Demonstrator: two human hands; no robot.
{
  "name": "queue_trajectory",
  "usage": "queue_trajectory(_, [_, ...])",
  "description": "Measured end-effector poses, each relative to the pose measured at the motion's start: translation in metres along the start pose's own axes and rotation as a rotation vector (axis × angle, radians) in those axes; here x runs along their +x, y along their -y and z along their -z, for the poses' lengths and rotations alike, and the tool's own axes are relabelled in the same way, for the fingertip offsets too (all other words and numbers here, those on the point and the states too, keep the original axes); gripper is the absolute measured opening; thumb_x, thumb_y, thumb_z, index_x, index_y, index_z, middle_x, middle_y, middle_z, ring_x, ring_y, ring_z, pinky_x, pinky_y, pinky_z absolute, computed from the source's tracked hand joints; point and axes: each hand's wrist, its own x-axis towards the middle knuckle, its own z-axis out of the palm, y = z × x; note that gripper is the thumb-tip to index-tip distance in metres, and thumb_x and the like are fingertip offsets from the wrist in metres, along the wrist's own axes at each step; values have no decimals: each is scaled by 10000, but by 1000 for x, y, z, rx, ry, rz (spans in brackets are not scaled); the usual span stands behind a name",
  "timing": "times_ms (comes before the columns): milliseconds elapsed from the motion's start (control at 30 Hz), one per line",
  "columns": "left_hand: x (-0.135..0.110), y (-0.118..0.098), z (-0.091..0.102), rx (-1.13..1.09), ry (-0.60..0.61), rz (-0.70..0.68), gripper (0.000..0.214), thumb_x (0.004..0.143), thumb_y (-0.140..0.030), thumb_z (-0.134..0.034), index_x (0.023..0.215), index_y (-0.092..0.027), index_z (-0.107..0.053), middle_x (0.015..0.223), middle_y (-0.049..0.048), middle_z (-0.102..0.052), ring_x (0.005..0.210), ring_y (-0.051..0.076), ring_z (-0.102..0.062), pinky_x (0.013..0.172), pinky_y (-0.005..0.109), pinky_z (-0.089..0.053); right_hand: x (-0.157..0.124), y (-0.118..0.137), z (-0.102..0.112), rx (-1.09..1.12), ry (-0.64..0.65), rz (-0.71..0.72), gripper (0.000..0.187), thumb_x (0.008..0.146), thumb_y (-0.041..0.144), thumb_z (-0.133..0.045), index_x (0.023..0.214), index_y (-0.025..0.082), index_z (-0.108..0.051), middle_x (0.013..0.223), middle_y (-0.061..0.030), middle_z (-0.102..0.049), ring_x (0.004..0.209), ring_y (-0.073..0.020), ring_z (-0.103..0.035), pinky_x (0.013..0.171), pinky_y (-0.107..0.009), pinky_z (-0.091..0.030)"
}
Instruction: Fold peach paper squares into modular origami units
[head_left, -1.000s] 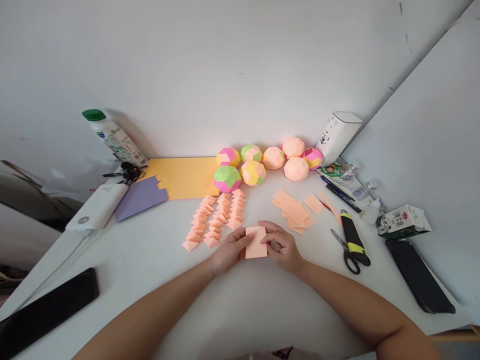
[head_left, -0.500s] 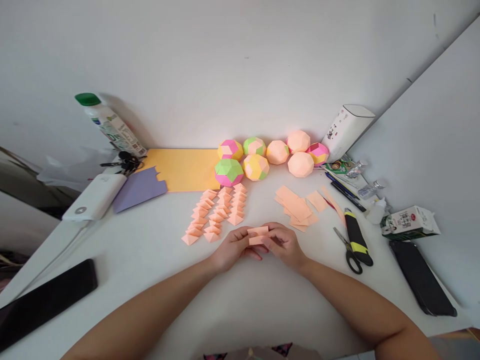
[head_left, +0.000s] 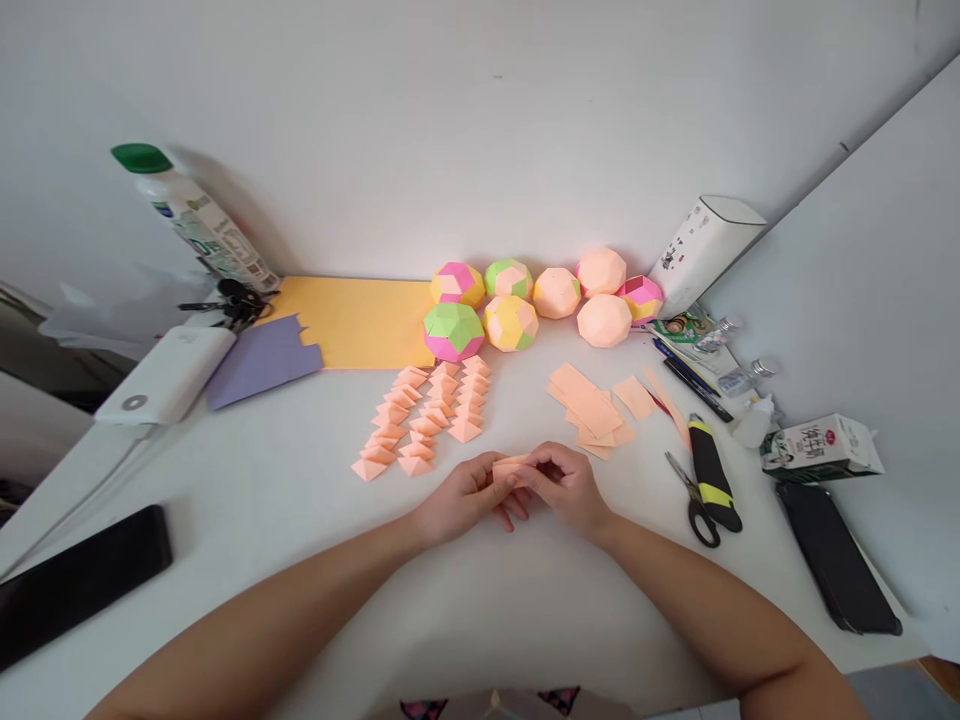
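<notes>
A small folded piece of peach paper [head_left: 508, 464] is pinched between my two hands near the middle of the table. My left hand [head_left: 469, 497] grips its left part, thumb on the near side. My right hand [head_left: 564, 490] grips its right part, thumb and fingers pressed together. Much of the paper is hidden behind the thumbs. Beyond my left hand lie three rows of overlapping folded peach paper pieces [head_left: 390, 415]. Past my right hand is a loose stack of flat peach paper strips [head_left: 589, 402].
Several faceted paper balls [head_left: 511, 322] sit against the wall. Scissors [head_left: 699, 508] and a box cutter [head_left: 712, 470] lie at right, beside a milk carton [head_left: 817, 447]. Yellow card [head_left: 367, 325], purple card [head_left: 262, 365], a white power bank [head_left: 169, 375] and a phone [head_left: 90, 580] occupy the left.
The peach paper has gone from partly open, with two edges apart, to folded nearly flat. My thumbs have come closer together. The camera view has shifted slightly.
</notes>
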Motion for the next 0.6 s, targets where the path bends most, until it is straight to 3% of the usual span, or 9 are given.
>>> queue_trajectory(367, [0, -4, 0, 2, 7, 14, 352, 847, -467, -514, 939, -129, -548, 821, 91, -663, 695, 198, -667, 570, 305, -537, -1, -1, 0, 24, 37, -91, 179, 812, 342, -588, 739, 187, -537, 547, 29, -549, 486, -109, -516, 455, -226, -432])
queue_trajectory(600, [-1, -5, 1, -5, 41, 1, 348, 867, -459, -483, 920, -124, -558, 825, 93, -659, 695, 192, -665, 575, 303, -538, 1, -1, 2, 97, 128, -133, 262, 825, 366, -566, 1005, 198, -475, 559, 57, -542, 502, -109, -530, 480, -224, -430])
